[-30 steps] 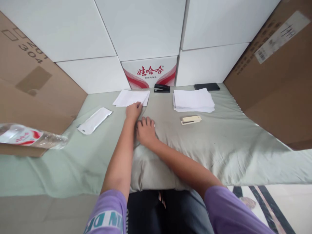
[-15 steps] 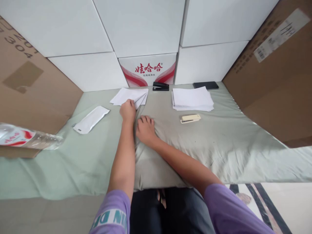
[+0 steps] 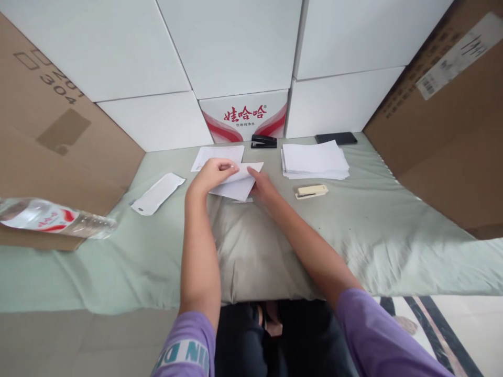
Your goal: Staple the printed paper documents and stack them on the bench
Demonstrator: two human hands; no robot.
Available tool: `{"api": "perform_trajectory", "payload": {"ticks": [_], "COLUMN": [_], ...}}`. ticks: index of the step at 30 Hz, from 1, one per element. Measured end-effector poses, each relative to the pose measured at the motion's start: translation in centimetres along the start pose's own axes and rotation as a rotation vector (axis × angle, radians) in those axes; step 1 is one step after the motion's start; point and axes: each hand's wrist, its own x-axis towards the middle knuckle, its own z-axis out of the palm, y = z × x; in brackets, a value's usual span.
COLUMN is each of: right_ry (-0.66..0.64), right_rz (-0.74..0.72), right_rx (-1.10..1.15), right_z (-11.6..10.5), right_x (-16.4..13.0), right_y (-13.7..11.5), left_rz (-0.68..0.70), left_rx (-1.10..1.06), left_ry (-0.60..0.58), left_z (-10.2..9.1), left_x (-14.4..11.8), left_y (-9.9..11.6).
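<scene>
My left hand (image 3: 212, 174) pinches the left edge of a few white paper sheets (image 3: 239, 184) lifted just above the green cloth. My right hand (image 3: 262, 186) grips the same sheets at their right edge, its fingers partly hidden under the paper. Behind them a small pile of white sheets (image 3: 218, 155) lies flat. A cream stapler (image 3: 312, 191) lies to the right of my right hand, in front of a thicker white paper stack (image 3: 314, 159).
A black stapler (image 3: 263, 141) and a dark phone (image 3: 336, 138) lie at the back by white boxes. A white pouch (image 3: 157, 193) and a plastic bottle (image 3: 55, 219) are at the left. Brown cartons (image 3: 444, 120) flank both sides. The green cloth (image 3: 373, 235) covers the surface.
My left hand has pulled sheets off the back pile and brought them nearer. My right hand left the cloth and took the sheets' right edge.
</scene>
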Motion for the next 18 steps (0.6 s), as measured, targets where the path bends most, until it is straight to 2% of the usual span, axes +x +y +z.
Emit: {"api": "perform_trajectory", "payload": {"ticks": [1,2,3,6,7,8,10,12,15,18], "right_ry": [0.031,0.07,0.113,0.277,0.347,0.412,0.506,0.537,0.537,0.515], "right_rz": [-0.024,-0.079,-0.165,-0.516,-0.62,-0.71,-0.843,-0.919,-0.961,-0.978], "right_rx": [-0.082,-0.18,-0.284,-0.489,-0.509,-0.52,-0.551,-0.616,-0.723,-0.81], "right_z": [-0.3,-0.6,-0.9,-2.4,-3.0,-3.7,-5.0,-6.0,-6.6,-6.3], "right_x": [0.1,0.1,0.2,0.4,0.5,0.7,0.9,0.9,0.4,-0.5], "right_y": [-0.1,-0.2,-0.5,-2.0,-2.7,-3.3,-4.6,-5.6,-6.4,-6.9], "left_rz": [-0.012,-0.022,-0.031,-0.079,-0.106,-0.131,-0.158,-0.17,-0.221,-0.273], "left_rx": [-0.041,-0.067,-0.068,0.082,0.157,0.229,0.347,0.431,0.526,0.593], "left_ry": [-0.047,-0.045,0.012,0.364,0.446,0.478,0.429,0.311,0.191,0.181], "left_z": [0.1,0.2,0.2,0.2,0.2,0.3,1.0,2.1,4.0,5.2], "left_x": [0.0,0.1,0.2,0.6,0.8,0.9,1.1,1.6,2.6,3.4], "left_y": [-0.1,-0.4,-0.9,-3.4,-4.3,-5.1,-6.4,-7.1,-7.4,-7.7]}}
